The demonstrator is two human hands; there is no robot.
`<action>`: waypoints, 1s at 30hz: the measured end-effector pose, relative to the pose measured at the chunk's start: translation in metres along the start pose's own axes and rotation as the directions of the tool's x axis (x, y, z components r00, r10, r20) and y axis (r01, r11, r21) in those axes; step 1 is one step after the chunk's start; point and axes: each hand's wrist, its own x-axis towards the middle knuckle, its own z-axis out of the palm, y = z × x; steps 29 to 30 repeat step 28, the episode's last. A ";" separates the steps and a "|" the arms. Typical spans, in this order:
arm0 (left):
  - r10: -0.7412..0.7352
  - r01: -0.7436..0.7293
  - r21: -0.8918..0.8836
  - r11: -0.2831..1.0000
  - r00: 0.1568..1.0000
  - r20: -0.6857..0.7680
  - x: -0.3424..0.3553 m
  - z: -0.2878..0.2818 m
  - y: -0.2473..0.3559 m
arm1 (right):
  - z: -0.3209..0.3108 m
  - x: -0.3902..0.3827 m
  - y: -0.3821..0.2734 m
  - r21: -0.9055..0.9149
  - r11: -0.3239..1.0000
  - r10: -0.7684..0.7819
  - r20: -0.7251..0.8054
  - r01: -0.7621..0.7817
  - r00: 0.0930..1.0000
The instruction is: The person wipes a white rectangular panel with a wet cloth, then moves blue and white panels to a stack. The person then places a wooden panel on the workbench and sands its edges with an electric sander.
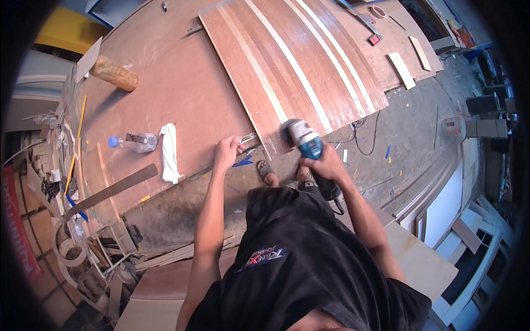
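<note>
My right hand (326,164) is wrapped round a blue and silver angle grinder (307,142). The grinder's head is over the near edge of a striped wooden panel (287,66) with brown and pale strips; I cannot tell whether its disc touches the wood. To the left, my left hand (227,152) is closed on a small silvery tool (247,138), its exact kind too small to make out. That hand is at the near edge of the worktable (182,88), just left of the panel's near corner.
On the table's left are a white cloth (169,154), a clear bottle (141,142) with a blue cap and a brown cylinder (115,74). A hammer-like tool (361,23), a tape roll (378,11) and a pale offcut (401,70) lie right. A cable (366,151) trails on the floor.
</note>
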 end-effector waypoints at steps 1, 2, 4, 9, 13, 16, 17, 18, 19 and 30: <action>-0.014 0.013 0.012 1.000 1.000 0.010 -0.001 0.001 0.000 | -0.011 0.004 0.008 -0.005 1.000 0.031 -0.048 -0.031 0.998; -0.015 0.015 -0.006 1.000 1.000 0.004 -0.001 0.001 0.000 | -0.022 0.008 0.016 0.055 0.997 0.063 -0.102 -0.057 0.993; -0.019 0.019 -0.044 0.999 1.000 -0.007 -0.001 0.003 -0.003 | -0.042 0.012 0.015 0.119 0.985 0.145 -0.179 -0.125 0.973; 0.004 -0.004 -0.008 1.000 1.000 0.000 0.003 0.003 -0.008 | -0.017 0.014 0.028 0.019 0.995 0.094 -0.058 -0.093 0.994; -0.031 0.031 0.013 0.999 0.999 -0.017 0.000 0.002 -0.008 | 0.015 0.003 -0.016 -0.045 0.994 -0.090 0.132 0.097 0.987; -0.013 0.013 0.001 1.000 0.999 -0.032 0.000 0.004 -0.012 | 0.003 0.012 -0.012 -0.026 0.997 -0.070 0.066 0.071 0.995; 0.005 -0.006 -0.025 1.000 0.999 -0.052 0.000 0.004 -0.013 | -0.008 0.020 -0.006 -0.021 0.999 -0.038 0.048 0.039 0.998; 0.023 -0.026 -0.052 0.998 0.998 -0.063 0.001 0.007 -0.015 | -0.019 0.029 0.008 0.009 1.000 -0.019 -0.019 0.019 1.000; 0.037 -0.043 -0.081 0.996 0.996 -0.082 -0.001 0.008 -0.016 | -0.030 0.037 0.013 0.037 0.999 -0.002 -0.081 0.005 0.997; -0.009 0.004 -0.068 0.998 0.997 -0.078 -0.002 0.007 -0.010 | -0.012 0.055 -0.016 -0.043 0.996 -0.077 0.071 0.080 0.994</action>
